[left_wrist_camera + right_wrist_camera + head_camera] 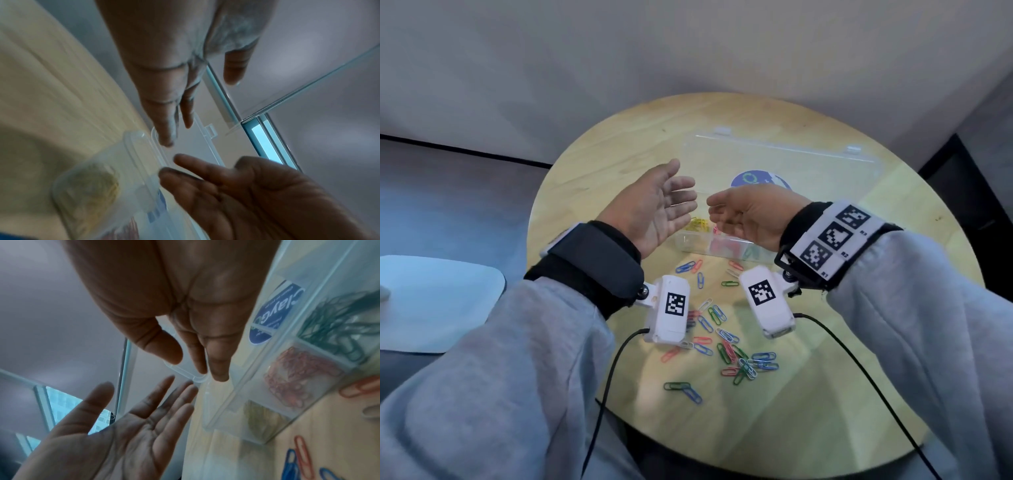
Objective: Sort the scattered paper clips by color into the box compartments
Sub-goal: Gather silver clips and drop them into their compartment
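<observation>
A clear plastic box (695, 245) stands open at the middle of the round wooden table (808, 394), its lid (784, 161) laid back behind it. Its compartments hold yellow clips (698, 224), red clips (726, 245) and green clips (339, 318). Loose paper clips (736, 359) in blue, red, green and white lie scattered in front of the box. My left hand (681, 185) and right hand (722, 216) hover above the box, palms facing each other, fingers straight or relaxed, holding nothing. The wrist views show the same two empty hands (133, 418) (226, 186).
A round blue sticker (753, 178) shows through the lid. A white object (431, 301) lies off the table at the left. Black cables (606, 394) hang from both wrist cameras over the table's near edge. A grey wall rises behind the table.
</observation>
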### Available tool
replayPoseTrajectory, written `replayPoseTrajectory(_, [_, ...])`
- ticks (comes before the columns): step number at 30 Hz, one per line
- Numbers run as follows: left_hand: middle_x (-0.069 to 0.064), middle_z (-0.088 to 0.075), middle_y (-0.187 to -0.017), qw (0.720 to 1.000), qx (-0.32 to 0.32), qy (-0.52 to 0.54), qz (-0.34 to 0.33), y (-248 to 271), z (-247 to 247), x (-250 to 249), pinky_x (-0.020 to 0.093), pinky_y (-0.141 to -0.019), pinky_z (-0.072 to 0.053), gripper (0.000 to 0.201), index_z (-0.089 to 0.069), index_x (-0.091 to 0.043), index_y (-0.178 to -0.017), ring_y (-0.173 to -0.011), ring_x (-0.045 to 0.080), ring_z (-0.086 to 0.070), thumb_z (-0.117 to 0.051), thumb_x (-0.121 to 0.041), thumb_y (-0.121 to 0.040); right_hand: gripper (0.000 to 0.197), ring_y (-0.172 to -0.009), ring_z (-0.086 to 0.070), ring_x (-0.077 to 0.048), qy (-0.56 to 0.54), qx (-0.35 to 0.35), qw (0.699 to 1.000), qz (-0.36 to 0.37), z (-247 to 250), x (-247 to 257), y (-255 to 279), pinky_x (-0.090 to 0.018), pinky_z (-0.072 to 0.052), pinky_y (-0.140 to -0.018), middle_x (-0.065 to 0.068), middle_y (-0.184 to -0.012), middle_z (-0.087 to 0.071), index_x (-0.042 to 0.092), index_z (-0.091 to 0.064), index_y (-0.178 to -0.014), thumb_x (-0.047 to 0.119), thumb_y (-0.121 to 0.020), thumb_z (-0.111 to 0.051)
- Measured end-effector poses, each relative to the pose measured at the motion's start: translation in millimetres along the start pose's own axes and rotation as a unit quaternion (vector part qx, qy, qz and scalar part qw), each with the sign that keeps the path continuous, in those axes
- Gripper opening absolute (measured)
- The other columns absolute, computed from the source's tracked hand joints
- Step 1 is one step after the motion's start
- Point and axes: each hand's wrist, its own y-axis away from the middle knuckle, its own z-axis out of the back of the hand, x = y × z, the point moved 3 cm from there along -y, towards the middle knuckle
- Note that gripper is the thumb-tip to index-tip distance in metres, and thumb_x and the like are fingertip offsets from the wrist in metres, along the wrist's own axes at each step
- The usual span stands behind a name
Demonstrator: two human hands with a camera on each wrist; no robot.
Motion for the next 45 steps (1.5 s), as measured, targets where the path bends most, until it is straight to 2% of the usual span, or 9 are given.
replayPoseTrajectory(6, [0.007, -0.052, -0.075, 0.954, -0.072, -0.289, 0.023, 13.7, 16.4, 5.6, 0.015, -0.043, -0.047, 0.007, -0.056, -0.008, -0.089, -0.058, 0.017, -0.052, -0.054, -0.014, -0.092, 0.018, -0.071, -0.060, -0.018, 0.304, -0.006, 0.951, 0.061, 18.1, -6.1, 24.8, -0.030, -0.053, -0.076, -0.004, -0.077, -0.062, 0.015, -0.060, -0.082, 0.003, -0.088, -0.048])
replayPoseTrajectory(12, [0.002, -0.064, -0.076, 0.759, -0.060, -0.645, 0.069, 15.7, 21.1, 35.2, 0.020, -0.053, -0.035, 0.016, -0.065, -0.012, -0.096, -0.064, 0.019, -0.056, -0.059, -0.019, -0.083, 0.029, -0.093, -0.057, -0.015, 0.665, -0.005, 0.746, 0.030, 19.9, -37.6, 32.3, -0.023, -0.043, -0.077, 0.004, -0.102, -0.062, 0.023, -0.061, -0.114, 0.017, -0.086, -0.052])
replayPoseTrajectory(17, [-0.005, -0.058, -0.085, 0.727, -0.052, -0.683, 0.051, 5.5, 15.8, 50.5, 0.021, -0.051, -0.032, 0.017, -0.061, -0.022, -0.097, -0.079, 0.018, -0.053, -0.060, -0.015, -0.081, 0.043, -0.113, -0.055, -0.021, 0.710, 0.008, 0.704, 0.024, 11.3, -54.2, 22.2, -0.025, -0.041, -0.081, -0.002, -0.127, -0.055, 0.024, -0.051, -0.130, 0.010, -0.089, -0.048])
replayPoseTrajectory(25, [0.005, -0.070, -0.101, 0.703, -0.030, -0.707, 0.073, -5.3, 13.5, 60.5, 0.025, -0.066, -0.041, 0.021, -0.069, -0.012, -0.100, -0.084, 0.022, -0.060, -0.062, -0.014, -0.081, 0.023, -0.088, -0.052, -0.020, 0.734, 0.000, 0.678, 0.018, 10.4, -63.2, 13.7, -0.025, -0.042, -0.071, -0.001, -0.108, -0.058, 0.021, -0.055, -0.095, 0.005, -0.078, -0.057])
replayPoseTrajectory(28, [0.004, -0.066, -0.086, 0.699, -0.024, -0.710, 0.086, -5.3, 13.9, 63.0, 0.026, -0.064, -0.041, 0.023, -0.072, -0.009, -0.098, -0.076, 0.022, -0.056, -0.061, -0.015, -0.078, 0.031, -0.095, -0.053, -0.020, 0.744, 0.004, 0.668, -0.005, 12.3, -65.3, 15.4, -0.031, -0.051, -0.086, -0.002, -0.113, -0.059, 0.016, -0.058, -0.108, 0.006, -0.078, -0.059])
replayPoseTrajectory(33, [0.007, -0.060, -0.071, 0.796, -0.011, -0.601, 0.067, 2.8, 17.0, 47.0, 0.026, -0.067, -0.043, 0.008, -0.059, -0.012, -0.070, -0.066, 0.022, -0.053, -0.063, -0.014, -0.076, 0.007, -0.082, -0.050, -0.018, 0.698, 0.015, 0.716, 0.017, 11.9, -60.4, 25.0, -0.026, -0.048, -0.072, -0.002, -0.093, -0.058, 0.017, -0.051, -0.083, 0.011, -0.081, -0.053])
replayPoseTrajectory(38, [0.009, -0.056, -0.062, 0.947, -0.025, -0.320, 0.012, 12.0, 28.1, 25.1, 0.017, -0.052, -0.051, 0.030, -0.045, -0.012, -0.061, -0.056, 0.017, -0.053, -0.060, 0.006, -0.080, 0.017, -0.061, -0.060, -0.015, 0.455, 0.038, 0.889, 0.006, 18.9, -55.2, 23.5, -0.031, -0.050, -0.070, 0.004, -0.063, -0.062, 0.016, -0.050, -0.071, 0.006, -0.084, -0.056])
replayPoseTrajectory(41, [0.003, -0.057, -0.053, 0.979, -0.026, -0.204, 0.010, 17.6, 31.2, 20.9, 0.013, -0.042, -0.046, 0.029, -0.050, -0.014, -0.070, -0.044, 0.009, -0.051, -0.047, 0.011, -0.086, 0.021, -0.057, -0.053, -0.019, 0.233, 0.071, 0.969, -0.040, 15.9, -53.8, 24.2, -0.032, -0.049, -0.063, -0.005, -0.061, -0.059, 0.011, -0.053, -0.079, -0.007, -0.088, -0.047])
replayPoseTrajectory(45, [0.006, -0.051, -0.064, 0.983, -0.008, -0.176, 0.049, 22.3, 30.1, 25.2, 0.013, -0.040, -0.043, 0.031, -0.057, -0.013, -0.080, -0.042, 0.008, -0.049, -0.036, 0.009, -0.086, 0.020, -0.051, -0.046, -0.013, 0.176, 0.079, 0.978, -0.076, 8.9, -54.5, 29.6, -0.017, -0.045, -0.044, -0.006, -0.063, -0.047, 0.011, -0.052, -0.079, -0.001, -0.092, -0.043])
